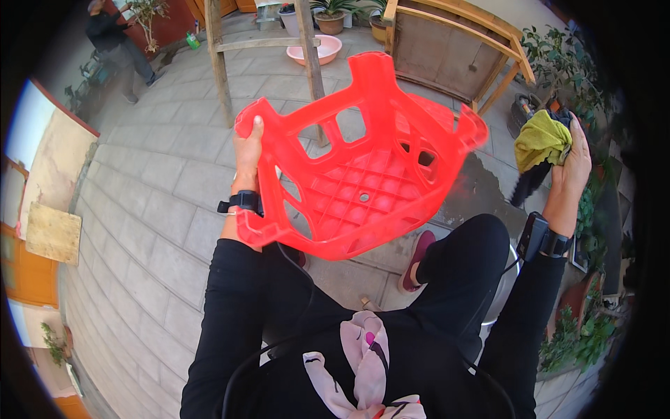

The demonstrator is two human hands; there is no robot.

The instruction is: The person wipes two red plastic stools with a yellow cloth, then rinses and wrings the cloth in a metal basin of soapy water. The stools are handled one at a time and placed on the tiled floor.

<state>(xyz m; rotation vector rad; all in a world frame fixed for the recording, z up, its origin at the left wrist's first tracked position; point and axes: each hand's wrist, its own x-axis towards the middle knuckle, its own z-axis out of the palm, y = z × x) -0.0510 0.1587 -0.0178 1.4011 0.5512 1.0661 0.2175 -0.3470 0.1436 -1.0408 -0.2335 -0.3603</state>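
Note:
A red plastic stool (377, 110) is tipped over in front of me, its hollow underside and ribbed seat facing up towards my view. One leg of it is gripped by my left hand (249, 152), the thumb resting on the outside of that leg. Off to the right, apart from the stool, my right hand (571, 152) is closed around a bunched yellow-green cloth (542, 140). Dark fabric (531, 183) hangs below the yellow cloth in the same hand. The fingers of both hands are partly hidden.
Wooden posts with a crossbar (261, 44) stand ahead, near a pink basin (327, 50). A wooden-framed table on its side (445, 52) lies far right. Potted plants (331, 21) line the back. A wet patch (473, 183) darkens the paving. A person (112, 44) is far left.

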